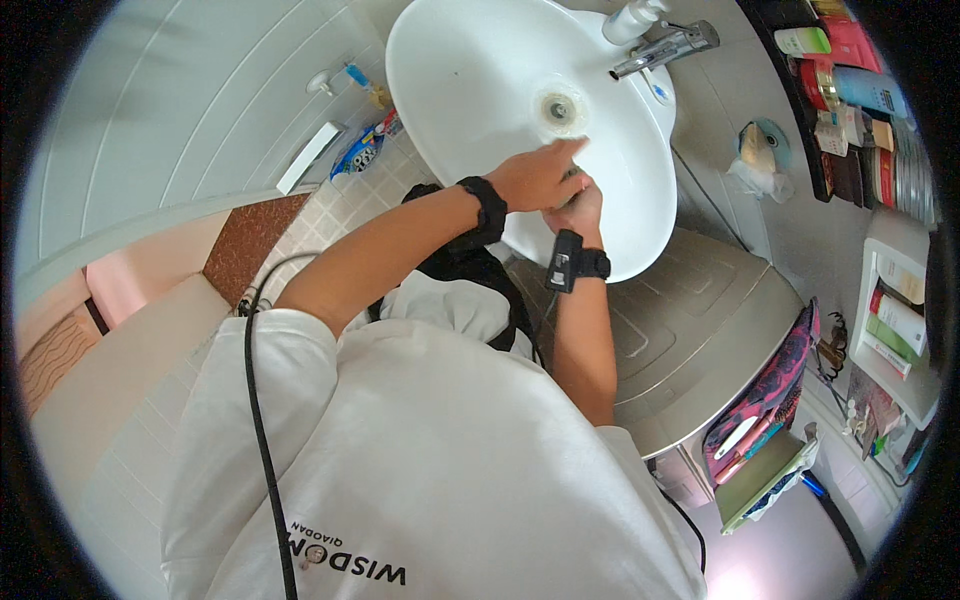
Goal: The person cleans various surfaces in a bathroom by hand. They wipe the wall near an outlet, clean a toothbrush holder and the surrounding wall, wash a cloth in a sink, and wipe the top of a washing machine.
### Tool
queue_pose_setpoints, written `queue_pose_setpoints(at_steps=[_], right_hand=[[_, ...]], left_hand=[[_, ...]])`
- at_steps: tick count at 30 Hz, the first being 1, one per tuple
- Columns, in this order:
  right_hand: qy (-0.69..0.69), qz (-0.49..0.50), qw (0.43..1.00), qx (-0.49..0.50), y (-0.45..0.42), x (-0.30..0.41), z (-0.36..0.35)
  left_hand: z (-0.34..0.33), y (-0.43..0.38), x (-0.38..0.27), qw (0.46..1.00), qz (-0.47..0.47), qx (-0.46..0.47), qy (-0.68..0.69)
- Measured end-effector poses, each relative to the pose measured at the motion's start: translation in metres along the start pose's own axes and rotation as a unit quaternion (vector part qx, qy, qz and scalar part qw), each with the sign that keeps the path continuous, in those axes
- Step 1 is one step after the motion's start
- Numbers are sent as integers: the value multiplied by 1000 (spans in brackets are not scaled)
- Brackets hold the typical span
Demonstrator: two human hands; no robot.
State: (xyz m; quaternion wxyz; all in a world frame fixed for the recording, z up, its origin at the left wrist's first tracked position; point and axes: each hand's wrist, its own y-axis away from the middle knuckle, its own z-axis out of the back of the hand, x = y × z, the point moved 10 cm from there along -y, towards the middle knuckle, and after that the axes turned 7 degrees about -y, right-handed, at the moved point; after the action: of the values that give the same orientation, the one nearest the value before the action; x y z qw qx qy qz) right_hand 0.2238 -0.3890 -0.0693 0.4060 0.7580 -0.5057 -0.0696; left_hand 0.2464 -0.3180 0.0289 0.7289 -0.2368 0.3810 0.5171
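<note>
My left hand (534,176) reaches over the near part of a white ceramic washbasin (465,75), with a finger stretched toward the drain (559,110). My right hand (581,208) is just below it, its fingers bent and partly covered by the left. The hands meet or overlap; a small greenish patch shows between them, too hidden to name. A black band circles the left wrist, and a black strapped device (566,261) sits on the right wrist. The chrome faucet (667,49) is beyond my hands, and no stream shows from its spout.
A white pump bottle (630,21) stands beside the faucet. Right of the basin is a grey washing machine lid (675,322). Toiletries crowd a black wall shelf (821,172). A blue Oreo packet (358,154) lies on the tiled ledge at left. A black cable (262,435) crosses my shirt.
</note>
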Motion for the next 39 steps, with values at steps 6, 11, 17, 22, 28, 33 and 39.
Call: queue_pose_setpoints(at_steps=[6, 11, 17, 22, 28, 33, 39], right_hand=[[231, 70, 970, 28, 43, -6, -38], [364, 127, 916, 106, 85, -57, -110], [382, 95, 897, 200, 109, -141, -170], [416, 101, 871, 240, 130, -213, -213], [357, -2, 895, 268, 144, -312, -229], [161, -360, 897, 199, 146, -404, -216], [368, -228, 879, 199, 152, -445, -225]], left_hand=[[41, 60, 54, 978, 185, -43, 91], [52, 123, 68, 844, 278, -24, 459], [122, 202, 107, 739, 223, -148, 618], [179, 282, 145, 614, 143, -213, 746], [250, 365, 173, 539, 85, -295, 784], [277, 421, 186, 485, 87, -341, 801], [291, 464, 190, 476, 37, -354, 804]])
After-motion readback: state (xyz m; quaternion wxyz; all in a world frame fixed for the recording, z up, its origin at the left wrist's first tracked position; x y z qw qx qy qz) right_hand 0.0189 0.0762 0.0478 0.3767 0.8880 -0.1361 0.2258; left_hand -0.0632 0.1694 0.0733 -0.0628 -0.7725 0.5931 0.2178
